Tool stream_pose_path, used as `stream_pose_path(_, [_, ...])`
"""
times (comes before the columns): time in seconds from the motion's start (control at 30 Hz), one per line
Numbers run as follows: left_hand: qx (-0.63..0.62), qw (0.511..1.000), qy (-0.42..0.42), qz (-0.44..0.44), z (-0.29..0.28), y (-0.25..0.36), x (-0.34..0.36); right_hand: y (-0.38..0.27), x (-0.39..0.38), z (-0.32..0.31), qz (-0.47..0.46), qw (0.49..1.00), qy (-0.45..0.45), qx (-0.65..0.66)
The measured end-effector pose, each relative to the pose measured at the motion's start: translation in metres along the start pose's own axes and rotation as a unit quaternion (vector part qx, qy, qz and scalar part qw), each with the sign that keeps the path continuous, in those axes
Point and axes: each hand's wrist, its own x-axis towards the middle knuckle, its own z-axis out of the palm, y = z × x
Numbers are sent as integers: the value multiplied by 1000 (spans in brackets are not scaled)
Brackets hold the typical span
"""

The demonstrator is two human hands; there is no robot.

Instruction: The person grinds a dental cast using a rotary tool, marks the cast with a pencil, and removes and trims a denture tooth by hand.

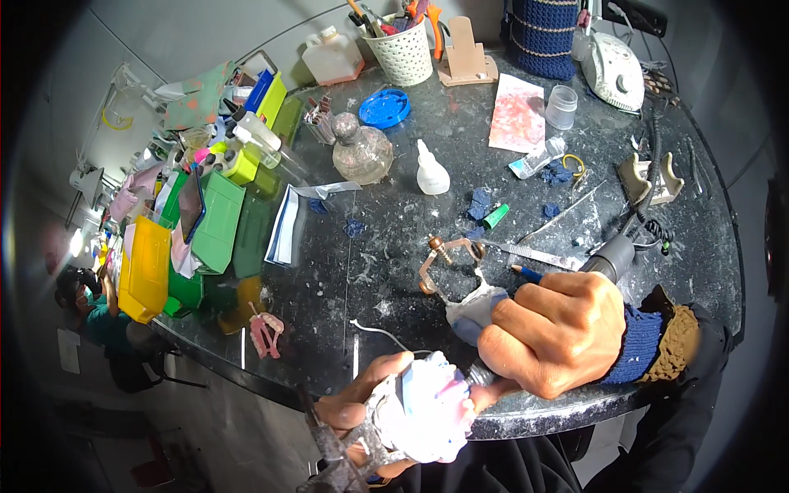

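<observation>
My left hand (341,408), at the near edge of the table, is wrapped round a white and pink dental cast (419,407). Glare washes out much of the cast's surface. A dusty metal frame (333,448) runs beside it, close to my left fingers. My right hand (555,333) is closed in a fist round a rotary handpiece (612,259), whose dark end shows above the knuckles. The handpiece's other end points down at the cast's right side; whether it touches cannot be seen. Just beyond my right hand lies a brass-coloured articulator (436,255) with grey-white plaster (477,308).
A blue pencil (526,273) and a metal strip (542,257) lie beyond my right hand. A pink denture piece (265,333) sits at the left edge. Farther back stand a white dropper bottle (431,170), a glass jar (362,152) and green and yellow bins (144,271).
</observation>
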Motion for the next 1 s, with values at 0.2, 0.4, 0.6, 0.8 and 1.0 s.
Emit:
stream_pose_path(0.2, [88,979,-181,43,-45,-1,-2,1,3,0,-60,998,29,3])
stream_pose_path(0.4, [122,991,-45,2,-31,7,1,-1,0,0,-41,999,11,3])
stream_pose_path(0.6, [103,978,-161,85,-20,-8,6,0,-1,6,-61,997,47,8])
stream_pose_path(0.8, [243,931,-204,179,-49,-7,6,4,-2,5,-94,994,48,7])
stream_pose_path(1.0, [486,776,-179,361,-68,-5,2,2,-1,8,-72,995,66,-13])
